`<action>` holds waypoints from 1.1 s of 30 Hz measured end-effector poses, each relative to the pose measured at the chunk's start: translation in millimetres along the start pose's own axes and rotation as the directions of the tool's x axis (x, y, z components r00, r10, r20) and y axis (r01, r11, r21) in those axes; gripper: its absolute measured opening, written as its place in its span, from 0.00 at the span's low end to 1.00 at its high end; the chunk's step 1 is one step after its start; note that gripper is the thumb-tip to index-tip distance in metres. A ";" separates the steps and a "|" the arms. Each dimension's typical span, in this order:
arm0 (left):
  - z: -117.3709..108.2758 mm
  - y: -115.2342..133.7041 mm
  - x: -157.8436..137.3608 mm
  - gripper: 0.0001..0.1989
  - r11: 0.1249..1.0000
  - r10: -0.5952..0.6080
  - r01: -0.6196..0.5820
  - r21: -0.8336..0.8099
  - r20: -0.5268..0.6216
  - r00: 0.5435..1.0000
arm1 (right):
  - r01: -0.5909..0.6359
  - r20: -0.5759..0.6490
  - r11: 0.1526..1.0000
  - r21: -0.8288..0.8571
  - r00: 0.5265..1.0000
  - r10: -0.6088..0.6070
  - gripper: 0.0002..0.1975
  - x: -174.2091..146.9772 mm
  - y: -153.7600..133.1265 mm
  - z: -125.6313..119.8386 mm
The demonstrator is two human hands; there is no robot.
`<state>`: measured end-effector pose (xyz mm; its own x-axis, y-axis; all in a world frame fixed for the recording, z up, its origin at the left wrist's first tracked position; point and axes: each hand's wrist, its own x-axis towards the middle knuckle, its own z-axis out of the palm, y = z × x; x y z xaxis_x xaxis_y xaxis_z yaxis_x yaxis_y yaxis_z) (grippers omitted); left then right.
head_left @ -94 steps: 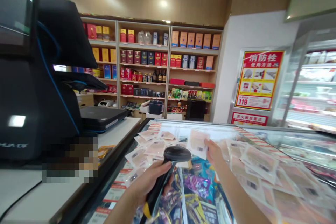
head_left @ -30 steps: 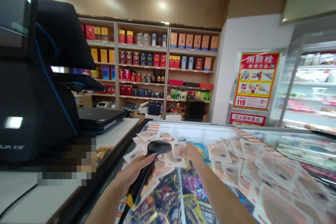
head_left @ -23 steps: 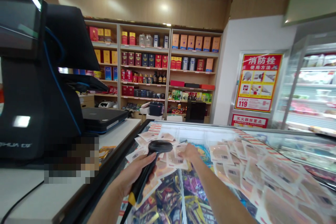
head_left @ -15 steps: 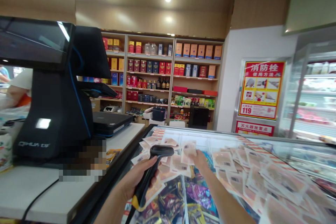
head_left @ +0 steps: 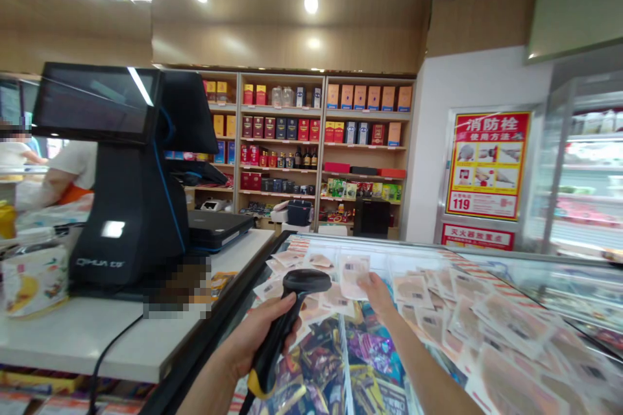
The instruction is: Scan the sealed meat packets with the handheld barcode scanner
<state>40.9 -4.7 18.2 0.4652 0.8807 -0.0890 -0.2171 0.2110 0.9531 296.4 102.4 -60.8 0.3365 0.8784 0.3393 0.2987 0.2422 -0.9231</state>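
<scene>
My left hand (head_left: 265, 331) is wrapped around the handle of a black barcode scanner (head_left: 306, 281) with a yellow end, its head turned toward the packet on the right. In my right hand (head_left: 378, 295) a flat clear packet (head_left: 354, 272) with a small barcode label is pinched by its edge, just beyond the scanner head. Similar flat packets lie spread over the glass freezer top, a loose group around the scanner and a larger heap (head_left: 506, 331) to the right. Colourful wrapped goods (head_left: 372, 350) show through the glass below.
A black point-of-sale terminal (head_left: 126, 207) stands on the white counter (head_left: 117, 343) at left, with a cable running down the front. Behind it is a person's arm (head_left: 63, 175). Shelves of boxes (head_left: 280, 126) line the back wall; a red notice (head_left: 488, 165) hangs at right.
The view has shifted, showing more of the terminal and counter at left. Both hands keep their hold on the scanner and packet, which remain close together.
</scene>
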 end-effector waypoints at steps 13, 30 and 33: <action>13.7 -0.4 1.7 0.15 0.999 0.026 -0.027 0.036 0.018 1.000 | -0.024 -0.082 0.998 -0.053 0.996 0.019 0.15 9.7 16.2 -21.2; 6.4 -10.2 18.9 0.16 0.993 -0.005 0.011 0.114 -0.053 0.999 | -0.172 -0.209 0.300 -0.938 0.973 -0.094 0.18 -4.5 -3.9 -115.1; 0.8 -11.1 17.9 0.16 0.993 -0.021 0.029 0.112 -0.071 0.997 | -0.211 -0.242 0.193 -0.958 0.959 -0.150 0.15 -6.2 4.0 -120.9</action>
<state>52.3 8.4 6.2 0.4074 0.9041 -0.1292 -0.1060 0.1873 0.9766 403.5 48.2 -44.7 0.4934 0.7062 0.5077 0.8423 -0.5335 -0.0765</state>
